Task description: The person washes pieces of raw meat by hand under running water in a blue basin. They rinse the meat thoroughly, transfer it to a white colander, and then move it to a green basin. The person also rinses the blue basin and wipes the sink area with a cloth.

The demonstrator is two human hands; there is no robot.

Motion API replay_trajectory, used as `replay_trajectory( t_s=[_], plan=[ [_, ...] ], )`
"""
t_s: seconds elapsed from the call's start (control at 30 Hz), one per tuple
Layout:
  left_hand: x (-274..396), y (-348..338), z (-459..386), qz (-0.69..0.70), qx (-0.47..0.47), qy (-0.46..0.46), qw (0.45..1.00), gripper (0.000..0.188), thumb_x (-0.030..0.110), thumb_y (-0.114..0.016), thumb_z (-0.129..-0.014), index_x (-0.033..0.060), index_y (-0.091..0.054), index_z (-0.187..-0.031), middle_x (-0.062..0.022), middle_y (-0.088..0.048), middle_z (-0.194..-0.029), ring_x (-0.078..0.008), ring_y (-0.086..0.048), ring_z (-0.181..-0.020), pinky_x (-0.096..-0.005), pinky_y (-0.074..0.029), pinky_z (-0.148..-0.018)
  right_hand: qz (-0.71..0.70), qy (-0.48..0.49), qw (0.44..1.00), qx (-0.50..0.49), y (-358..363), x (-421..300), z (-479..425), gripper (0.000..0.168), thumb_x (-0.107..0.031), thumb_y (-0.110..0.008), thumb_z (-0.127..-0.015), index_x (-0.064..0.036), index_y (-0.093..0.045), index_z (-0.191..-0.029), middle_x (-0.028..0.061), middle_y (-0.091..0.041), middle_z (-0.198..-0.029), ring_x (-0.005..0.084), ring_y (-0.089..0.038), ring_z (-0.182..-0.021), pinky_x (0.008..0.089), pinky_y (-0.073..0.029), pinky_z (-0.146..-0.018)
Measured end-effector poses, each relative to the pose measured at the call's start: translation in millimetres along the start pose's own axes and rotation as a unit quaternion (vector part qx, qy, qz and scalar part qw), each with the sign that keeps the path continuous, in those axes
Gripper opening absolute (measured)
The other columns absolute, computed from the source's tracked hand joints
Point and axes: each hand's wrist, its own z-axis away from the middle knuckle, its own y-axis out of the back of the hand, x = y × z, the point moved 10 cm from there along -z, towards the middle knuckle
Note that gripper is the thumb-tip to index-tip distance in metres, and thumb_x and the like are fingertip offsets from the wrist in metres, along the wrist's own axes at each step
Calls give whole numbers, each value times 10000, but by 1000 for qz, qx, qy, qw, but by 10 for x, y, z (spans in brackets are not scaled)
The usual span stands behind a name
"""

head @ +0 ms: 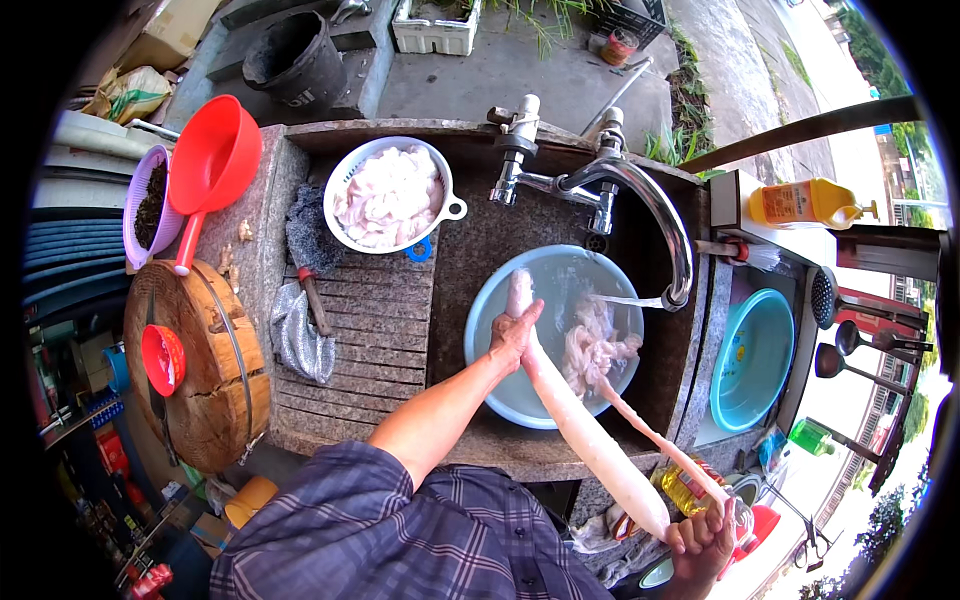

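Note:
A long, pale, swollen intestine casing [585, 435] stretches between my hands. My left hand [516, 334] grips it over a blue plastic basin [480, 300] of water in the stone sink. At the lower right, my right hand [703, 536] is closed on the casing's far end and on a thin pink strand [660, 442]. That strand runs down to a pile of limp casing [592, 349] in the basin's water. Water flows into the basin from a chrome faucet [679, 247]. A white colander [335, 221] holding more pale casing [390, 196] stands at the sink's upper left.
Left of the sink are a round wooden chopping block [217, 367] with a cleaver and a red bowl [163, 360], and a red ladle [217, 157]. A brush [311, 300] and mesh cloth [300, 330] lie on the ribbed stone. To the right sit a teal basin [752, 360] and yellow bottle [802, 202].

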Motion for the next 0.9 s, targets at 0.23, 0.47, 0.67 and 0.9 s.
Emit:
replay_trajectory(
  t_s=[0.23, 0.47, 0.67, 0.9],
  plan=[
    [167, 68, 118, -118, 3, -84, 989, 406, 421, -765, -795, 28, -669, -831, -58, -651, -762, -145, -598, -701, -304, -484, -680, 5, -15, 1000, 1, -47, 57, -101, 397, -389, -294, -1049, -145, -411, -758, -67, -230, -481, 70, -208, -356, 275, -321, -386],
    [24, -57, 136, 30, -122, 13, 992, 311, 238, -788, -768, 27, -602, -899, -84, -635, -736, -192, -634, -646, -354, -544, -614, 22, -20, 1000, -9, -3, 74, -115, 384, -394, -309, -1044, -143, -415, -774, -68, -236, -488, 68, -212, -360, 274, -326, -386],
    [207, -89, 118, 83, -108, 39, 990, 338, 231, -799, -751, 35, -560, -887, -88, -612, -706, -204, -624, -586, -355, -544, -578, 36, -12, 999, 1, 128, 59, -189, 374, -391, -315, -1044, -146, -415, -779, -70, -234, -490, 66, -216, -363, 270, -333, -387],
    [216, -3, 21, 6, -48, -33, 998, 298, 316, -731, -839, 57, -582, -834, -58, -584, -621, -178, -580, -481, -335, -500, -473, 27, -14, 1000, -1, 99, 70, -249, 373, -392, -320, -1042, -149, -414, -775, -72, -233, -490, 65, -213, -363, 269, -326, -392]
  ],
)
